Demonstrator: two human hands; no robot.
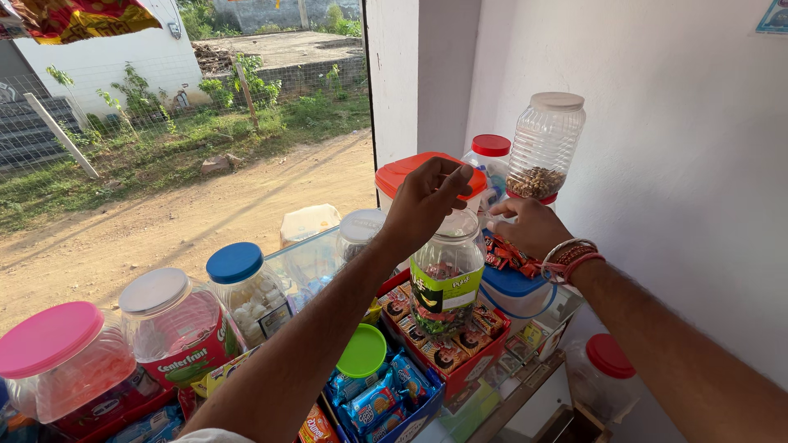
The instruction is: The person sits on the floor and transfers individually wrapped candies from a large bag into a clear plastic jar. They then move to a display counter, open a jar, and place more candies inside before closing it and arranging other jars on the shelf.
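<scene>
The left hand (427, 201) is closing its grip over the top of a clear jar (447, 275) with a green and yellow label, which is standing in a red box of biscuit packets (447, 349). The right hand (529, 226) (bangles at the wrist) is resting just behind on small red sweets (509, 256) atop a blue-lidded tub (517, 291). A pink-lidded jar (61, 361) is sitting far left.

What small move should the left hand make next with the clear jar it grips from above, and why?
Probably lift the clear jar straight up a little, then draw it back. The left hand grips its top from above, and the jar stands on snack packets in a red box, with other containers close around. The right hand rests on small packets beside it, so a sideways move could knock something.
</scene>
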